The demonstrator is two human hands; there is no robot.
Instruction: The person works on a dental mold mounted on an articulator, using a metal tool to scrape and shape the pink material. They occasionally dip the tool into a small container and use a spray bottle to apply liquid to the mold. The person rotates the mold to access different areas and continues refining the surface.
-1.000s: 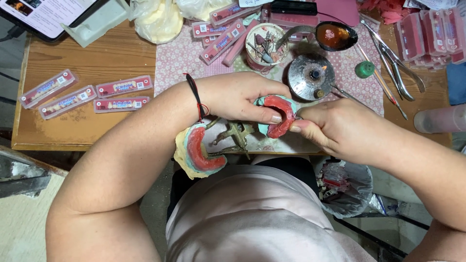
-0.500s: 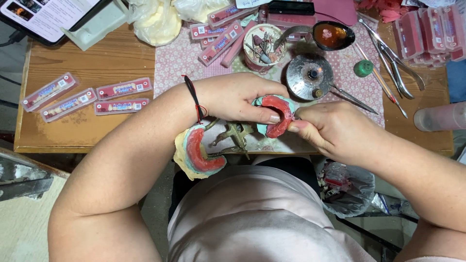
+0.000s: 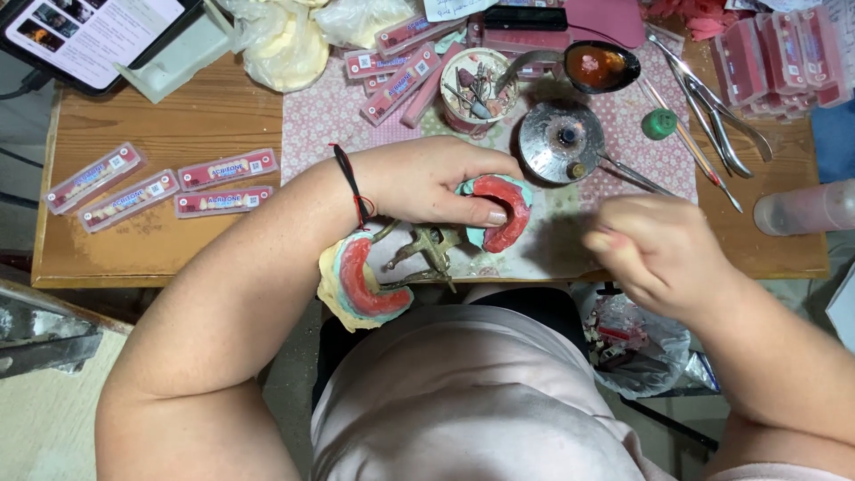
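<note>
Two hands over near table edge (image 3: 267, 272): left hand (image 3: 427, 183) clamped on teal cast with red wax rim (image 3: 499, 209), hinged by brass frame (image 3: 427, 254) to second cast (image 3: 361, 285) hanging off edge; right hand (image 3: 659, 249) blurred, loosely curled, grip unreadable. Mid-table: floral mat (image 3: 329, 120), round metal burner (image 3: 561, 138), three tooth-card strips (image 3: 160, 187). Far edge: tablet (image 3: 89, 36), plastic bags (image 3: 285, 44).

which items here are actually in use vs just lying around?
In use:
- left hand gripping the red wax rim on a teal cast
- metal articulator frame
- second wax-rim cast
- right hand, blurred, apart from the cast

Lying about:
- tooth card strips
- tablet
- round metal burner
- forceps
</note>
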